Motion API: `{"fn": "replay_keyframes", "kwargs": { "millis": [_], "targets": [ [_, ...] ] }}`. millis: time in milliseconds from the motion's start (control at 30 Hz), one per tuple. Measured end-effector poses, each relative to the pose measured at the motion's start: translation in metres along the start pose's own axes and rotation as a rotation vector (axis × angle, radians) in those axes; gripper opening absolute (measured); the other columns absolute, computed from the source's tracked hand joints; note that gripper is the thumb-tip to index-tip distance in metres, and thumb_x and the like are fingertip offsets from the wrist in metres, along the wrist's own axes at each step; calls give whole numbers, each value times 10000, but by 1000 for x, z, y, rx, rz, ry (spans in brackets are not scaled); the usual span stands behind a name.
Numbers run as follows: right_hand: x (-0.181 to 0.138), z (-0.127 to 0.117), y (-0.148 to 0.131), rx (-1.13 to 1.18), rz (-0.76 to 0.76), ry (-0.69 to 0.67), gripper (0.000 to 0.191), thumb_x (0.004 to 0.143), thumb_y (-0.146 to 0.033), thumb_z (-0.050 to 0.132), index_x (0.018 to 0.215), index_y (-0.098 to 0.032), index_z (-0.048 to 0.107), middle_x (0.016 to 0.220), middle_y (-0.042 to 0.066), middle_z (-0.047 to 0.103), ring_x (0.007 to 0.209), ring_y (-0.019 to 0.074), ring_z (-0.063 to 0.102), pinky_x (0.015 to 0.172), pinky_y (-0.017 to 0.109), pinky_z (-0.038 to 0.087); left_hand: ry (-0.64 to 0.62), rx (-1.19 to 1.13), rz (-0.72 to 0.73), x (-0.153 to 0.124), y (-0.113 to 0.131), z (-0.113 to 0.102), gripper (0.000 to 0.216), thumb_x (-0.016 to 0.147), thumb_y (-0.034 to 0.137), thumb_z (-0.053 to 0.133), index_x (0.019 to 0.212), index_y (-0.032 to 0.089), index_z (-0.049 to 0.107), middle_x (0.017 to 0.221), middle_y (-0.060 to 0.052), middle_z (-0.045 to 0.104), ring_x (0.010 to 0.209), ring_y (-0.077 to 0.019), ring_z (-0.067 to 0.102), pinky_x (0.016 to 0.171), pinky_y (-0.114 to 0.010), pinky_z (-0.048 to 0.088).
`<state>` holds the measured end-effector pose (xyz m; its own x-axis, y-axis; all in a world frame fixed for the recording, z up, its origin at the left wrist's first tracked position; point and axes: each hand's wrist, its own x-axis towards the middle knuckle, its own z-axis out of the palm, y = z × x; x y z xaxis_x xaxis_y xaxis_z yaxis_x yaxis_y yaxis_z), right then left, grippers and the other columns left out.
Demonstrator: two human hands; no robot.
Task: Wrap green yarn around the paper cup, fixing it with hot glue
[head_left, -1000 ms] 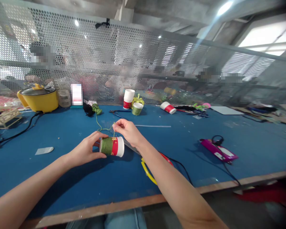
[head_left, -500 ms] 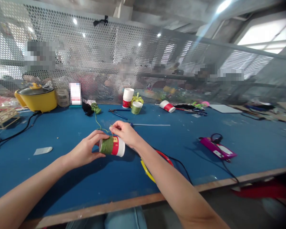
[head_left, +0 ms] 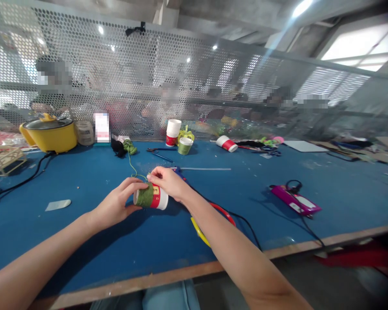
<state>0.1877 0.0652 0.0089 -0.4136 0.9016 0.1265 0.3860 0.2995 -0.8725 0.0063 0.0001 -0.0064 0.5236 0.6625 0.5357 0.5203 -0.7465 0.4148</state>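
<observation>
My left hand [head_left: 118, 200] grips a paper cup [head_left: 161, 199] by its base end, fingers over the top and thumb beneath. The cup lies on its side above the table, its white rim facing right. Green yarn [head_left: 144, 196] is wound round its base half; the red band and white rim stay bare. My right hand [head_left: 166, 181] is at the cup's upper side, thumb and forefinger pinched on the yarn strand. From there the loose strand [head_left: 131, 165] runs back to a green yarn ball [head_left: 129, 147]. Behind my right hand, a blue glue gun [head_left: 178, 171] is partly hidden.
On the blue table [head_left: 110, 258] are a yellow pot [head_left: 50, 135], stacked cups [head_left: 173, 132], a green-wrapped cup [head_left: 184, 146], pliers [head_left: 161, 150], a tipped cup [head_left: 226, 144] and a purple device [head_left: 294, 201]. Yellow-and-red handles [head_left: 198, 230] lie under my right forearm. A perforated screen [head_left: 126, 77] stands behind.
My right hand has dropped slightly, closer to the cup, with the yarn still pinched. More of the glue gun shows behind it. My left hand and the cup have barely shifted.
</observation>
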Motion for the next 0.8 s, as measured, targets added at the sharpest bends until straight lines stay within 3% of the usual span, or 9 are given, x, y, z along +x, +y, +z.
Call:
{"fn": "replay_keyframes", "kwargs": {
  "millis": [167, 333, 533, 800],
  "targets": [
    [1, 0, 4, 20, 6, -30, 191, 749, -358, 569, 709, -182, 507, 570, -31, 491, 506, 90, 434, 480, 217, 355, -30, -28, -74, -1, -1, 3, 401, 780, 110, 510, 1139, 249, 401, 1144, -84, 438, 906, -189, 562, 685, -314, 531],
    [0, 2, -1, -48, 66, -25, 162, 770, -316, 536, 707, -173, 497, 592, -27, 490, 512, 86, 424, 497, 221, 350, -46, -177, -128, 0, 1, 2, 412, 756, 217, 599, 1126, 225, 419, 1148, -90, 415, 931, -198, 543, 716, -315, 530],
    [-3, 5, -8, -57, 37, -3, 158, 761, -296, 535, 691, -160, 492, 608, -28, 490, 539, 88, 434, 514, 220, 349, -12, -292, -208, 0, 2, 1, 202, 860, 265, 453, 1052, 204, 443, 1046, -65, 447, 835, -157, 542, 691, -314, 530],
    [-5, 4, -10, -16, -11, 2, 167, 749, -309, 541, 696, -159, 489, 620, -25, 498, 557, 94, 439, 528, 224, 352, -18, -383, -217, 0, -2, 1, 353, 797, 232, 557, 1121, 227, 416, 1113, -75, 409, 976, -212, 516, 786, -388, 524]
  ]
}}
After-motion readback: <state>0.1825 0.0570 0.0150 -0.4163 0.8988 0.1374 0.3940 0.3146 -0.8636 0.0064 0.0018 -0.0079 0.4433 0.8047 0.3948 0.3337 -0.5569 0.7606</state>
